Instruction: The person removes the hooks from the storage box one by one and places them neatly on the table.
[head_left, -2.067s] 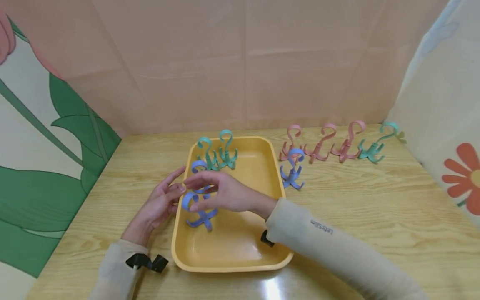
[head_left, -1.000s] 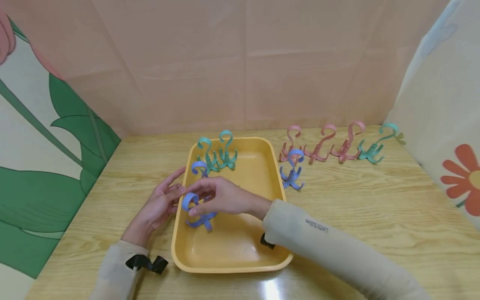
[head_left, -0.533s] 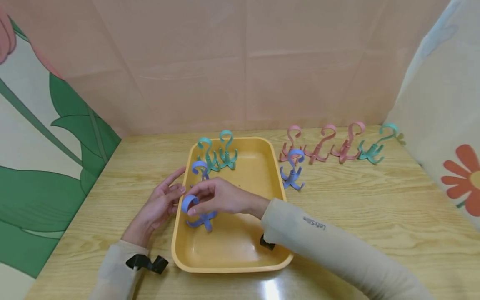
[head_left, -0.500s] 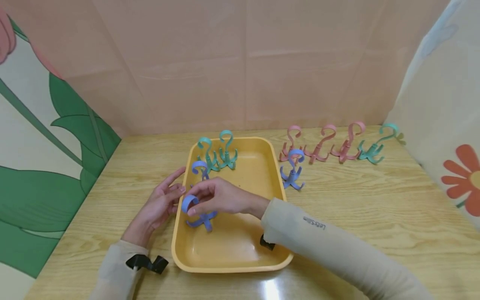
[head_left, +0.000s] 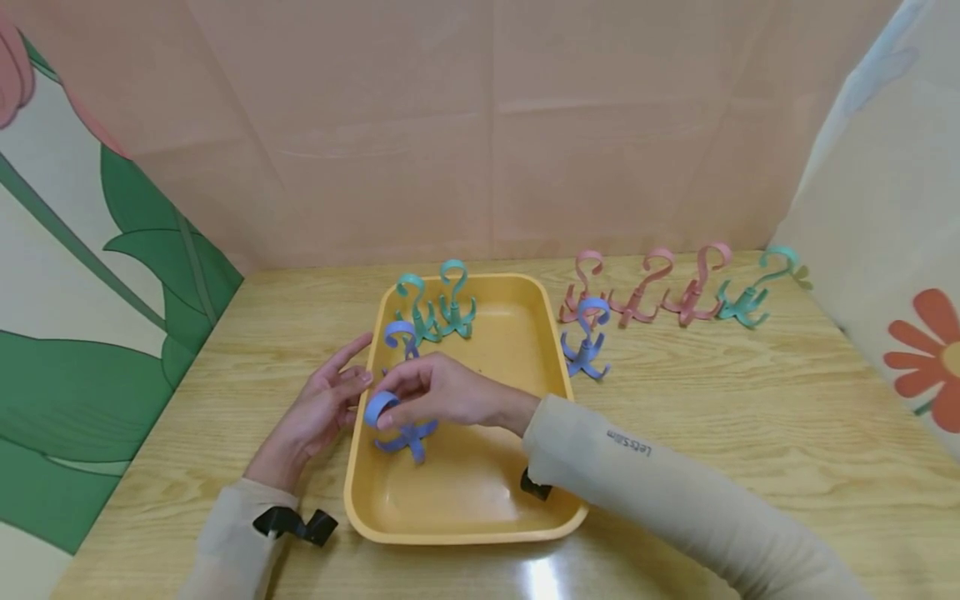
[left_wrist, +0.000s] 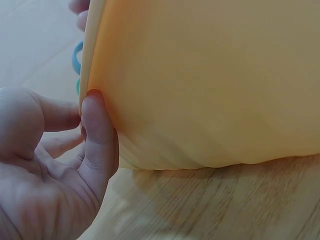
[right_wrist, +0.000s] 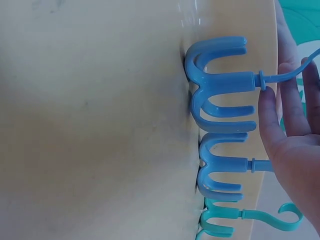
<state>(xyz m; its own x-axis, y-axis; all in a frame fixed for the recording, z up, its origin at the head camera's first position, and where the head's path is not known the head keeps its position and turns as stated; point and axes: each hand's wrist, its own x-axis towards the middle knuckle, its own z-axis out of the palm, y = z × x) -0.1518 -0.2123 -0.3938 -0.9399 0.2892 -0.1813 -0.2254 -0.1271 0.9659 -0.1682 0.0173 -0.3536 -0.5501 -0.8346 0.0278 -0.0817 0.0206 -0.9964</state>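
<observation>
The yellow tray (head_left: 465, 537) sits on the table, and my left hand (head_left: 318, 412) pinches its left rim, thumb on top and a finger (left_wrist: 97, 135) against the outer wall. Inside stand several four-prong hook hangers in a row along the left side. My right hand (head_left: 450, 392) reaches over the tray and holds the nearest blue hook hanger (head_left: 408, 442) by its stem below the curled top; its prongs (right_wrist: 225, 82) rest in the tray. Behind it is a second blue hook hanger (right_wrist: 227, 164), partly covered by my right hand. Two green hook hangers (head_left: 456, 318) stand at the back left.
On the table right of the tray, a blue hook hanger (head_left: 585, 354) stands close to the rim. Pink hook hangers (head_left: 692, 300) and one green hook hanger (head_left: 744, 307) line the back edge. Decorated panels (head_left: 487, 133) enclose the back and sides.
My right hand has come down onto the nearest blue hook hanger and taken its stem. The curled top has turned slightly. My left hand stays on the tray rim.
</observation>
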